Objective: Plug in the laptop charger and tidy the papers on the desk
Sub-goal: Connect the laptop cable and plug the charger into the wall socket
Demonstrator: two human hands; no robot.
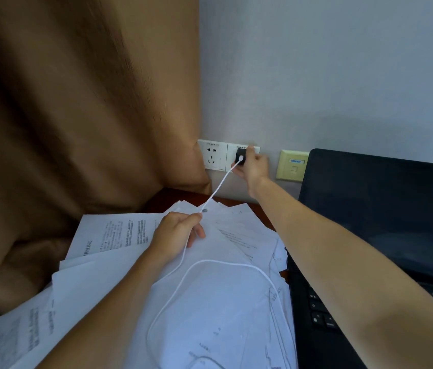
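**Charger at the wall, papers in a mess**

Your right hand is stretched out to the wall. Its fingers are curled round the black charger block and hold it flat against the right wall socket. You hold it by its sides so you can push it straight in. I cannot tell if the pins are all the way in, because your hand hides the edge.

Just to the left of that hand is a second socket with nothing in it. Just to the right of it is a small yellow wall plate.

Your left hand is nearer to you and lower down. Its fingers are closed round the white cable, which runs up from this hand to the block. I think you hold it up so it does not tug on the block or drag the sheets about. Below this hand the cable makes a big loose loop on the papers. I cannot see where its other end goes.

The papers lie under your left hand and all around it, spread out and crooked, one on top of another. They have not been tidied yet. The open laptop is under your right arm, touching the paper pile. A brown curtain hangs to the left of both hands.
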